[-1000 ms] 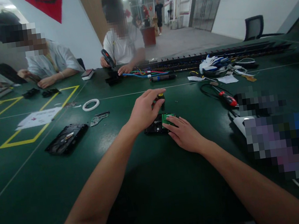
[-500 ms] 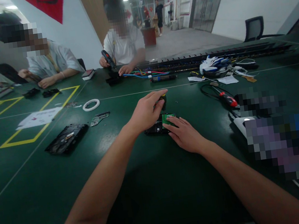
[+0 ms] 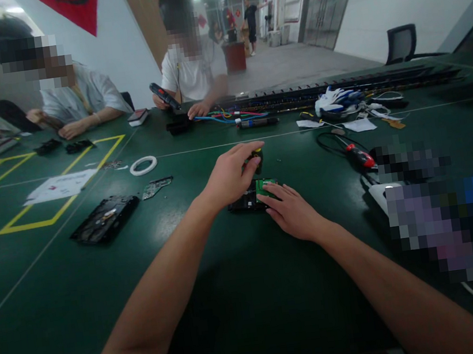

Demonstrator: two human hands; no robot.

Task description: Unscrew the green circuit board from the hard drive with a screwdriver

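A small black device with a green circuit board point(image 3: 253, 195) lies on the green table point(image 3: 243, 292) in front of me. My left hand point(image 3: 230, 175) is closed round a small black and yellow tool point(image 3: 256, 159) standing just behind the device. My right hand point(image 3: 292, 214) rests on the device's right side, fingers stretched out flat and pressing on the green board. What the tool's tip touches is hidden by my fingers.
A black opened casing point(image 3: 105, 218), a loose board piece point(image 3: 157, 187) and a white tape ring point(image 3: 143, 165) lie to the left. A red-handled screwdriver point(image 3: 358, 155), cables and gloves point(image 3: 337, 100) lie to the right. Two people sit across the table; one holds a power screwdriver point(image 3: 163, 96).
My hands have hardly moved; the left hand settled a little lower over the tool. The person opposite lifted and tilted the power screwdriver.
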